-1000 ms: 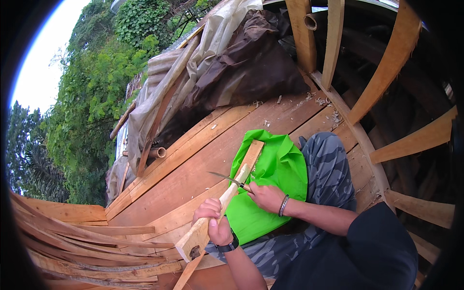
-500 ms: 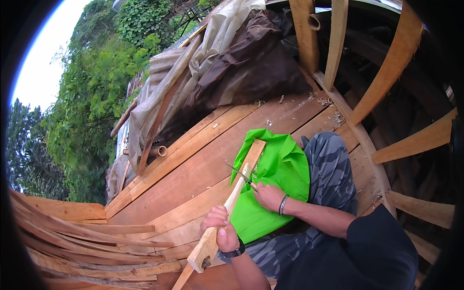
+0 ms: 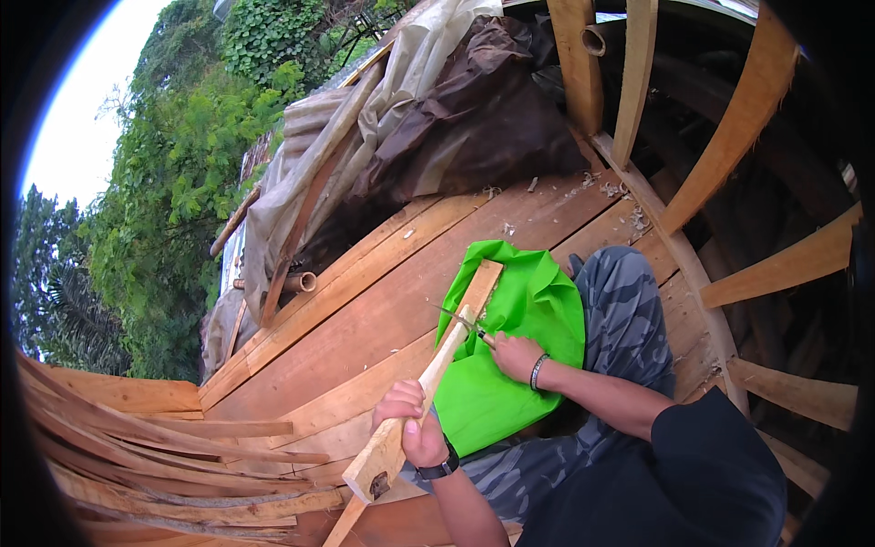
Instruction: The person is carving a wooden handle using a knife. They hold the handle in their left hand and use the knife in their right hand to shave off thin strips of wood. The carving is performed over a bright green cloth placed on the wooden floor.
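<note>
- shirt: plain black cloth; below it, trousers in grey camouflage.
- left hand: fingers curled tight round the workpiece, thumb pressed along it; a black watch circles the wrist.
- workpiece: pale wood, slanting up from the left hand over the lap; a thick squared block at the near end with a dark, rough patch, narrowing to a slim shaft.
- right hand: fingers closed together round the handle of the knife; a braided-looking bracelet sits at the wrist.
- knife: thin, dark blade, crossing the slim far end of the workpiece; too small to tell if the edge bites.
- plank: flat, straight, square-ended, running beneath the workpiece.
- cloth: bright green, smooth near, creased and bunched farther off, spread over the lap under the plank's far end.
- strips: long, bowed wood, heaped at left.
- floor: reddish-brown boards, with curled shavings scattered at far right.
- ribs: curved, sawn timber, standing at right.
- bamboo: round tube, hollow at its end.
- tarp: wrinkled, brown, draped beside a greyish sheet.
- trees: leafy, green, farthest off.
</note>
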{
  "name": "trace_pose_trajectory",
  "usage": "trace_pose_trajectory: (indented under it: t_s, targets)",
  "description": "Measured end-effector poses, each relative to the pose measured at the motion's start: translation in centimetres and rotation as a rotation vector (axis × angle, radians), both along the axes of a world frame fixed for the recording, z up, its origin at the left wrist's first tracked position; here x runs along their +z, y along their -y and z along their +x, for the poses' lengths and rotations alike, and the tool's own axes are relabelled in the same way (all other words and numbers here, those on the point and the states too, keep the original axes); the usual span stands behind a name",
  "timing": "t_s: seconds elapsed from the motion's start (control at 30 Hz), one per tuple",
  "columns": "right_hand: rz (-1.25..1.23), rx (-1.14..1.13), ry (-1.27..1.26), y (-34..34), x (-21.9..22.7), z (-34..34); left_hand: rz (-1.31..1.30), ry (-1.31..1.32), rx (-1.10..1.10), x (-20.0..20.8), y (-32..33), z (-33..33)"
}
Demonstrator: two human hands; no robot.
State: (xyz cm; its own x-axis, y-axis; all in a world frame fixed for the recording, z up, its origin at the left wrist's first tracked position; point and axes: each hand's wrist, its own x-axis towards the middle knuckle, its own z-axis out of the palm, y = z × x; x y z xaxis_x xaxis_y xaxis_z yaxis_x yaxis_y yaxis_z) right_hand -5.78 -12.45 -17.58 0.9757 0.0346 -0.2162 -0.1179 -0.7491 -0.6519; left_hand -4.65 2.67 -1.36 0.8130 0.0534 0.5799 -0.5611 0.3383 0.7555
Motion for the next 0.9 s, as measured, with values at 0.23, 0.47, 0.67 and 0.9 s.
trace_pose_trajectory:
  t_s: [0.23,0.47,0.67,0.9]
  targets:
    - [-0.027,0.039,0.027,1.1,0.3,0.1,0.001,-0.003,0.035,0.2,0.4,-0.2]
    - [-0.095,0.042,-0.035,1.2,0.5,0.8,-0.008,-0.016,0.026,-0.2,0.0,0.4]
    - [-0.049,0.175,-0.036,0.1,4.6,0.2,0.042,-0.014,0.085,-0.4,-0.2,0.5]
    - [-0.084,0.15,0.007,-0.2,5.0,-0.1,0.08,0.008,0.059,0.2,0.7,0.7]
